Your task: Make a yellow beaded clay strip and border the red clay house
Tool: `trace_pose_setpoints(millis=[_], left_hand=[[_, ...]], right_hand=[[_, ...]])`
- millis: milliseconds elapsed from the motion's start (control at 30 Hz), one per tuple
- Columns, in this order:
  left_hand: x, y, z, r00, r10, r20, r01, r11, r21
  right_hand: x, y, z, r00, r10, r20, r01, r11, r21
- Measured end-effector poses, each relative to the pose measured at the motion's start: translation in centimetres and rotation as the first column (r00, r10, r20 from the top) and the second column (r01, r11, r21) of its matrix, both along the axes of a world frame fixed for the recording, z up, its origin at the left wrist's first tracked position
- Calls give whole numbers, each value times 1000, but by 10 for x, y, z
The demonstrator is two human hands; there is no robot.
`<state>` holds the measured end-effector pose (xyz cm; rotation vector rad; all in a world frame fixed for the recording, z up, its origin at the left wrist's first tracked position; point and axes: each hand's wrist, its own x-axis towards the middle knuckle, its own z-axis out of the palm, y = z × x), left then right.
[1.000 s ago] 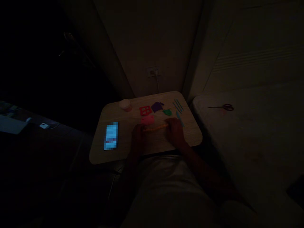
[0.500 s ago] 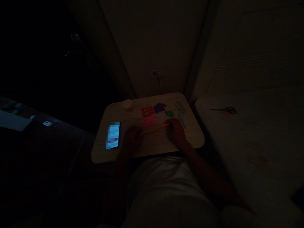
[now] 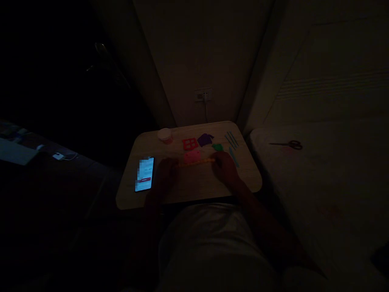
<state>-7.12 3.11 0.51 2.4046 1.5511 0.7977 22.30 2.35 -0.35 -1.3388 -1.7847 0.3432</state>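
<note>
In dim light, a long thin orange roll of clay [image 3: 196, 163] lies across a small wooden lap table [image 3: 194, 190]. My left hand [image 3: 166, 172] rests on the roll's left end and my right hand [image 3: 224, 167] on its right end, palms down. Both hands are too dark to show their fingers clearly. A pink mould [image 3: 192, 156] sits just behind the roll.
A lit phone [image 3: 144, 174] lies at the table's left. Behind the roll are a red grid cutter [image 3: 190, 143], a purple piece [image 3: 205, 139], a green piece [image 3: 217, 147], teal sticks [image 3: 231, 140] and a small tub [image 3: 165, 135]. Scissors [image 3: 287, 144] lie on the bed at right.
My left hand has slid left along the roll toward the phone, and the roll looks longer. The right hand has stayed near its right end.
</note>
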Motion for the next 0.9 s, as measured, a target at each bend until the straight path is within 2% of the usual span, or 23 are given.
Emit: trace_pose_setpoints(millis=[167, 333, 500, 700, 900], left_hand=[[-4, -7, -2, 996, 53, 67, -55, 998, 33], [-4, -7, -1, 995, 84, 55, -84, 996, 11], [-4, -7, -3, 983, 95, 157, -96, 995, 1], [-3, -6, -2, 997, 34, 64, -32, 999, -29], [-3, -7, 1, 999, 3, 33, -2, 1000, -21]], right_hand=[[5, -5, 1, 998, 19, -63, -16, 999, 45], [4, -6, -1, 999, 45, 29, -45, 999, -9], [6, -7, -3, 997, 30, -68, -29, 999, 15], [6, -6, -5, 999, 37, 20, -37, 999, -5], [6, -6, -6, 999, 41, -18, -41, 999, 16]])
